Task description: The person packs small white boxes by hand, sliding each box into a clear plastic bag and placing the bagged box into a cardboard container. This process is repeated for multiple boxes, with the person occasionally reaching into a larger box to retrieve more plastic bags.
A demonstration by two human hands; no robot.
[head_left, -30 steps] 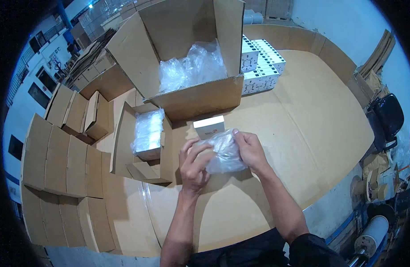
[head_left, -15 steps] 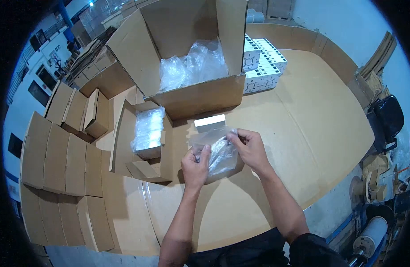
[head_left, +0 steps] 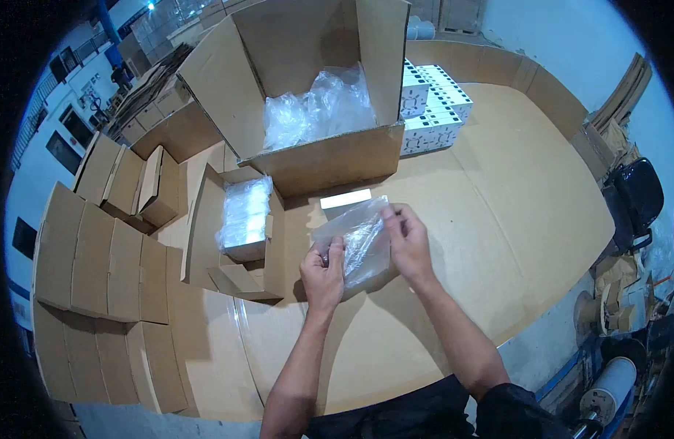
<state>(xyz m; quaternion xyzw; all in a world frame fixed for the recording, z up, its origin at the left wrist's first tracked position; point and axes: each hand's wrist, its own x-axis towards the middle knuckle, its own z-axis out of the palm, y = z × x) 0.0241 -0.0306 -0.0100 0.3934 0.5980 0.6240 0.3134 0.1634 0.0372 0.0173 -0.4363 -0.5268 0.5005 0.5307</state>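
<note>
On my feed: left hand [head_left: 322,284], thumb pointing forward, pinches a clear bag [head_left: 364,247]; right hand [head_left: 411,240], slightly farther forward, pinches its right edge.

Left bare hand [head_left: 323,276] and right bare hand [head_left: 410,240] pinch clear plastic bag [head_left: 366,249] | small white rectangular box [head_left: 345,199] sits just behind | open brown cardboard carton [head_left: 329,162] stands beyond

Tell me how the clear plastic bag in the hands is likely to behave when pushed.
The clear plastic bag will probably fold floppily, given its creases. It looks thin and see-through, so likely light. Its glossy sheen suggests it may slip.
</note>
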